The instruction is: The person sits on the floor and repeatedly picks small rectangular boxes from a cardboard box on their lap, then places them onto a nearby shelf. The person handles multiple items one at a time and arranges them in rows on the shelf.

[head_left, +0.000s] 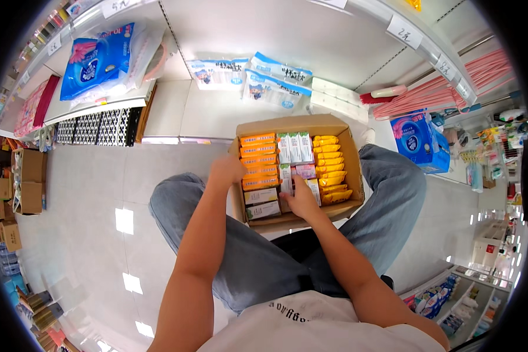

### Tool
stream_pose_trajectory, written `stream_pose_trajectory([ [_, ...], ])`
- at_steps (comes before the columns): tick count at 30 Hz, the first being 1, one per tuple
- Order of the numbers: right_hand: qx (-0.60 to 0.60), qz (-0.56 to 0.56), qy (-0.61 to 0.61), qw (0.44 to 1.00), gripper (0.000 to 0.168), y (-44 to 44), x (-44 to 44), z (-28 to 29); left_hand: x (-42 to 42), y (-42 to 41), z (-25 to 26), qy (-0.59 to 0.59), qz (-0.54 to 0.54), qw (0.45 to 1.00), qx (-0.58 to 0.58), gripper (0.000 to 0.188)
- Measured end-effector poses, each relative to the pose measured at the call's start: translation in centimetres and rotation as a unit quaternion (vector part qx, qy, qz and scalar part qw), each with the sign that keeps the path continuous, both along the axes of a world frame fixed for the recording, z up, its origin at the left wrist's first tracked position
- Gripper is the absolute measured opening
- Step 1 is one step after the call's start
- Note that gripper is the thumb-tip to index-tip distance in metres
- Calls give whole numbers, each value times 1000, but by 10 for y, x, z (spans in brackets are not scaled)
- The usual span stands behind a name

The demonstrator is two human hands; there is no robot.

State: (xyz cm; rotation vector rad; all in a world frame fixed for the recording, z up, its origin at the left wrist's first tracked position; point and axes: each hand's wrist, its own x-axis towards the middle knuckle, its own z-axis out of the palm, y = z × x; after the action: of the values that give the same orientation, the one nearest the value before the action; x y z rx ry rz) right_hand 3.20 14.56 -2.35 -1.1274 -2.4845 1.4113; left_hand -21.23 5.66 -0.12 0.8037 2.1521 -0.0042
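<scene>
An open cardboard carton (356, 176) sits between my knees, packed with small goods. At its left wall is my left hand (229, 169), blurred and curled beside the orange packets (258, 160); its fingertips are hidden. Inside, my right hand (302, 197) reaches over the middle column with thumb and index finger apart. The thumb touches an upright white box with a green design (285, 174), and the index finger lies near a pink-purple box (306, 170). The other fingers are out of sight. Yellow packets (332, 169) fill the right column. Two pale boxes (262, 210) lie at the near left.
Behind the carton, a low white shelf (165, 110) holds clear-and-blue packs (277, 86) and white wrapped packs (339, 99). Blue plastic packages (99, 61) sit left on a higher shelf. Pink hangers (475, 83) jut out at right. Cardboard boxes (30, 180) stand far left.
</scene>
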Motion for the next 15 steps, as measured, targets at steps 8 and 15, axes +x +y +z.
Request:
stream_pose_trajectory([
  [8,145,53,-36,987,53,44,-42,102,1,-2,-29,25,-13,995,91,34],
  [15,282,133,396,864,21,55,-165,355,1,-9,2,-19,-20,999,25,37],
])
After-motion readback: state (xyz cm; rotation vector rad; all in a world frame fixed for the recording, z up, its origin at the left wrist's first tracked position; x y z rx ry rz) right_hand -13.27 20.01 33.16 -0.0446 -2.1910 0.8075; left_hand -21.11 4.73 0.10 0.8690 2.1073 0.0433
